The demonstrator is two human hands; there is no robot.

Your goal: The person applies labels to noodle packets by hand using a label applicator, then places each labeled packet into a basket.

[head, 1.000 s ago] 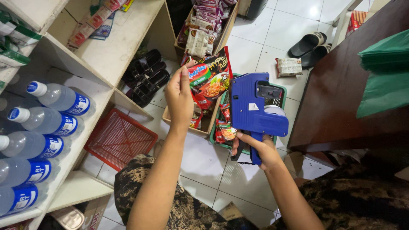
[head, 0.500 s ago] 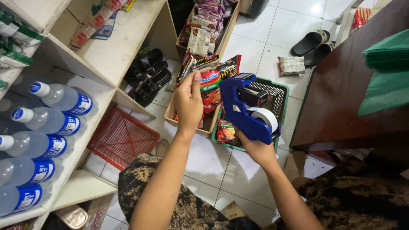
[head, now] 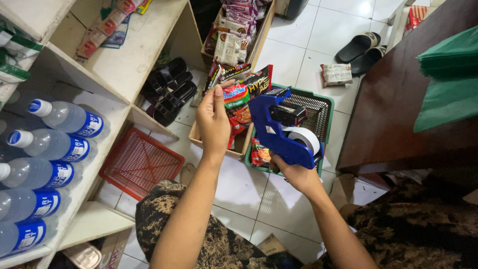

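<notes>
Tiled floor (head: 294, 45) below; left hand (head: 213, 124) upright gripping noodle packet (head: 238, 102), right hand (head: 294, 172) raising price gun (head: 279, 132).

Water bottles (head: 55, 144) on shelf at nine o'clock, red mesh tray (head: 141, 163) below, black sandals (head: 366, 51) at one o'clock, green plastic basket (head: 318, 112) centre

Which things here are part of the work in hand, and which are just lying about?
In hand: blue plastic label gun in right hand; red snack packets in left hand.

Lying about: black sandals, red mesh tray, water bottles, green basket.
</notes>
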